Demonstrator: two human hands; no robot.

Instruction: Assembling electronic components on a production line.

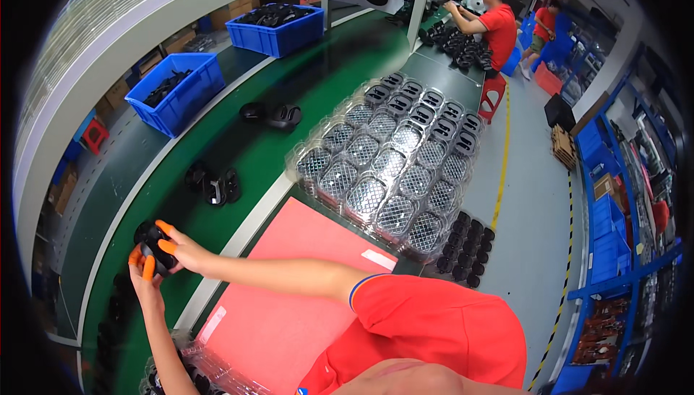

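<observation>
Over the green belt at the left, both hands grip one black plastic part [164, 256], rounded and partly covered by fingers. My left hand [142, 271] closes on it from the near side. My right hand [186, 248] reaches across and holds its right side. Orange covers sit on several fingertips. Farther along the belt lie a cluster of black parts [215, 187] and another pair of black parts [283, 116]. A clear plastic tray [390, 164] with rounded pockets lies right of the belt; black oval pieces [442, 129] sit in its far pockets.
A pink mat [289, 279] covers the bench before me. Blue bins [177, 95] with black parts stand beyond the belt. More round black pieces [466, 247] lie at the bench's right edge. A co-worker in red [500, 33] works farther up the line. Another clear tray [210, 362] is near my left forearm.
</observation>
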